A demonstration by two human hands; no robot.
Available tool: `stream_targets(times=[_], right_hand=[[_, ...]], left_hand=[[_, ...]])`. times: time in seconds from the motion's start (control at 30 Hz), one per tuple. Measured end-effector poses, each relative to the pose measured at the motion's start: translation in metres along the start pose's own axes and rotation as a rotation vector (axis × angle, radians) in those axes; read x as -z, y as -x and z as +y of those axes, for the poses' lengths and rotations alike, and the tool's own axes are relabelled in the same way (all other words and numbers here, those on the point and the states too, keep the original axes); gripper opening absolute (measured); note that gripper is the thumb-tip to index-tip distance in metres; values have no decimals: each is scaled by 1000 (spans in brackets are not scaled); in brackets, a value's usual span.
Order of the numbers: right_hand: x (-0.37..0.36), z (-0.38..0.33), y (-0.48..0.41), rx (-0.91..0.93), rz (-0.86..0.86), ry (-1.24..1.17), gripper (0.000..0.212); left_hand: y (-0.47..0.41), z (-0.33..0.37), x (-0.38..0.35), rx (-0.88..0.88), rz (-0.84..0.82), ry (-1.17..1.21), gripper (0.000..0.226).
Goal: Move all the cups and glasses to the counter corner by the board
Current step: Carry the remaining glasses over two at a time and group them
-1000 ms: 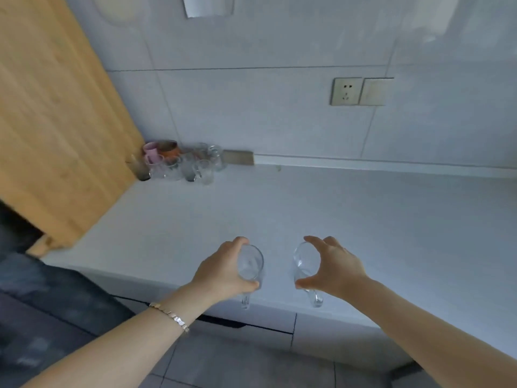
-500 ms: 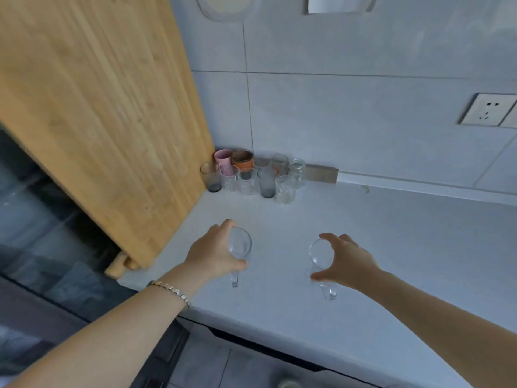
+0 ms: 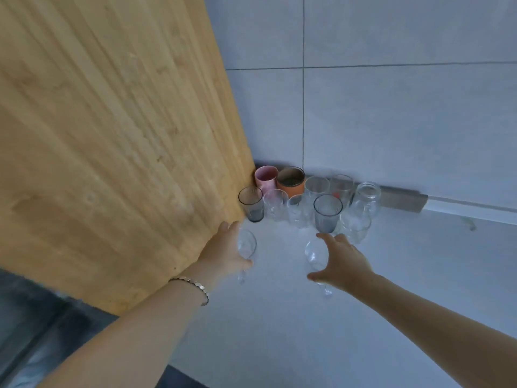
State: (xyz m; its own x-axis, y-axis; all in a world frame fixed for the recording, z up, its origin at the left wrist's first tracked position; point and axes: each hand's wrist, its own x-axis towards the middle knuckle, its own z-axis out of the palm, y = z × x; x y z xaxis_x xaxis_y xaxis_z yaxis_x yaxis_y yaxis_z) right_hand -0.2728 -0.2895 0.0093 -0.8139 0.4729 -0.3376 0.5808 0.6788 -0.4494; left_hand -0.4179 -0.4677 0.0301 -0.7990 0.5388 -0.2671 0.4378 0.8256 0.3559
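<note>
Looking down from the head camera, each hand gripped a stemmed glass by the bowl, stems pointing down: the left hand (image 3: 223,254) held its wine glass (image 3: 246,245) against the bamboo board (image 3: 112,135), the right hand (image 3: 342,263) held another wine glass (image 3: 313,253). The cluster of cups and glasses (image 3: 305,201) stood just beyond both, in the counter (image 3: 363,317) corner; open counter lay between, nearer the left hand.

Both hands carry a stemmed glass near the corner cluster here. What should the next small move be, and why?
Probably lower both onto the bare counter just in front of the cluster. The left hand holds a wine glass beside the board; the right hand holds another wine glass close to the dark tumbler, so mind contact.
</note>
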Motion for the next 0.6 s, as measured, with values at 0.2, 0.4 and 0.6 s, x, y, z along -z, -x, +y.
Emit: stream_targets(times=[0.2, 0.4, 0.6], right_hand=[[-21, -28, -50, -52, 4, -38, 92], [-53, -53, -84, -182, -15, -106, 91], [-77, -87, -123, -247, -1, -107, 84]], left_hand=[[-74, -18, -3, -91, -19, -207, 66], [-121, -27, -16, -201, -94, -452, 60], [-149, -46, -18, -280, -107, -569, 60]])
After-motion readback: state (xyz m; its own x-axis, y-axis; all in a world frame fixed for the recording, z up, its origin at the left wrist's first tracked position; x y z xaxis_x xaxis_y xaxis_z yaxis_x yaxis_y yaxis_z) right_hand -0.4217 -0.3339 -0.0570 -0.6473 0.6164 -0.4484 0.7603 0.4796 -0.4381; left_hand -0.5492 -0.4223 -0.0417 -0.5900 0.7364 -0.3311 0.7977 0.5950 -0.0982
